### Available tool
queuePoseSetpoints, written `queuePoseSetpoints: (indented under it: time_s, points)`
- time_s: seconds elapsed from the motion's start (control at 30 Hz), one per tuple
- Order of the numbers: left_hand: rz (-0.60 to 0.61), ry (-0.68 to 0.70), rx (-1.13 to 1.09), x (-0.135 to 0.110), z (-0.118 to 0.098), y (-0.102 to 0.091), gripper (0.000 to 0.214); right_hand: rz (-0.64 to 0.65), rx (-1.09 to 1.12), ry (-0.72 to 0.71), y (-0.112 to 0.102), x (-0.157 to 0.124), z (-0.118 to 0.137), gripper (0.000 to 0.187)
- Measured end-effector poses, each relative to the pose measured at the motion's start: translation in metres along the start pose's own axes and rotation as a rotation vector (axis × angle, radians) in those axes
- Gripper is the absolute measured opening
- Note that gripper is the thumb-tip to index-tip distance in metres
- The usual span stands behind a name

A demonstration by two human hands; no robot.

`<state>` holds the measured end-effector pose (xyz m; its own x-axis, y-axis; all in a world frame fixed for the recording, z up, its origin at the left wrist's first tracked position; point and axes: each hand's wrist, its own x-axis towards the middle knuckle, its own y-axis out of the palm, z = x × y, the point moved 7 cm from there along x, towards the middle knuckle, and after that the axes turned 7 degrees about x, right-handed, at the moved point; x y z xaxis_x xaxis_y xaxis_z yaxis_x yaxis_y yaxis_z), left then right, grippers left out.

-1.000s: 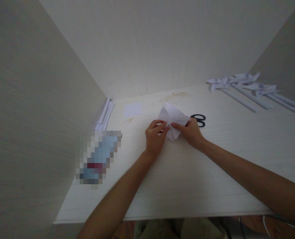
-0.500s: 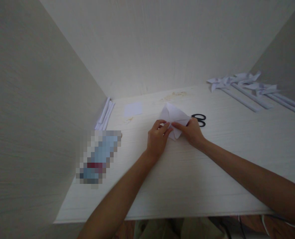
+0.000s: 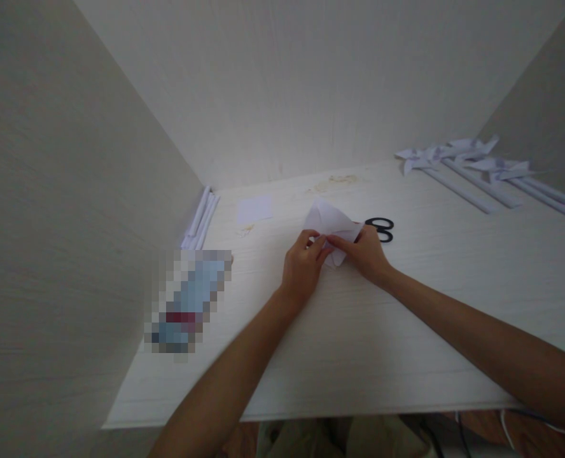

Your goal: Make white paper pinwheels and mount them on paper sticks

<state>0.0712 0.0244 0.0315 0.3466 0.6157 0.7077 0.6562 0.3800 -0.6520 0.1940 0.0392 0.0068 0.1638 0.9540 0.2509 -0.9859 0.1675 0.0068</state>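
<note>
A folded white paper sheet (image 3: 329, 219) lies on the white table (image 3: 359, 331) near its middle. My left hand (image 3: 303, 267) pinches the paper's near flap, fingers curled onto it. My right hand (image 3: 364, 252) presses on the same paper from the right, forefinger stretched toward the left hand's fingertips. The two hands meet over the paper's near corner, which they largely hide.
Black-handled scissors (image 3: 382, 229) lie just right of the paper. A small white square of paper (image 3: 254, 209) lies behind left, rolled white paper sticks (image 3: 201, 218) rest along the left wall. Several paper pinwheels on sticks (image 3: 473, 166) lie at the far right. A blurred bottle-like object (image 3: 187, 299) is at the left.
The near flap of the paper has been folded up further, so less of it shows below my fingers. My left fingers have closed in toward my right forefinger.
</note>
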Motion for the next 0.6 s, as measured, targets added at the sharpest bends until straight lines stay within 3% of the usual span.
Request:
queuePoseSetpoints:
  time_s: [0.23, 0.4, 0.5, 0.6]
  points:
    - [-0.035, -0.026, -0.032, 0.001, 0.0, -0.004, 0.025, -0.026, 0.04, 0.05, -0.003, 0.001, -0.007, 0.018]
    - [-0.197, -0.243, -0.135, 0.005, 0.024, -0.022, 0.03, -0.015, 0.06, 0.124, -0.004, 0.001, -0.017, 0.026]
    - [-0.149, -0.335, -0.309, 0.008, 0.042, -0.017, 0.035, 0.057, 0.074, 0.148, -0.001, 0.002, -0.02, 0.028]
    - [-0.079, -0.368, -0.441, 0.009, 0.05, -0.008, 0.025, 0.11, 0.064, 0.164, 0.0, 0.003, -0.025, 0.028]
